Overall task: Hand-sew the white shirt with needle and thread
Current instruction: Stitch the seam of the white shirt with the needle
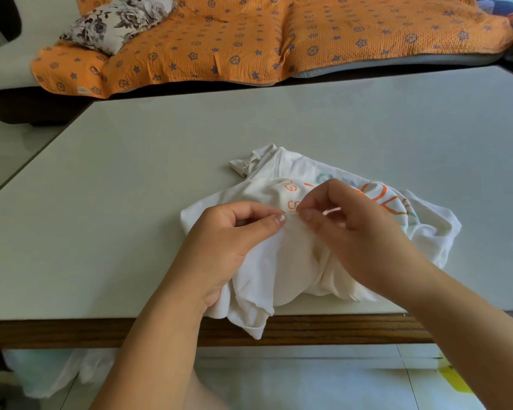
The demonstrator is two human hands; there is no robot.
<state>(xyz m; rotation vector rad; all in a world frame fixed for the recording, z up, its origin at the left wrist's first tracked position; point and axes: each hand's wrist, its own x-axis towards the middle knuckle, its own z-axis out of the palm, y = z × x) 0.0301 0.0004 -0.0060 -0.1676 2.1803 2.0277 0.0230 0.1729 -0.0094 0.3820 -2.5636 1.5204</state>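
A white shirt (296,261) with orange and teal printed letters lies bunched on the table near its front edge, one corner hanging over the edge. My left hand (228,247) pinches a fold of the shirt between thumb and fingers. My right hand (353,232) is just to its right, thumb and forefinger pinched together at the same fold. Whatever those fingertips hold is too small to see; no needle or thread can be made out.
The pale table (160,173) has a wooden front edge (71,332). Behind it stands a sofa with an orange patterned cover (249,39) and a floral cushion (116,22). White cloth (71,374) lies on the tiled floor below the table.
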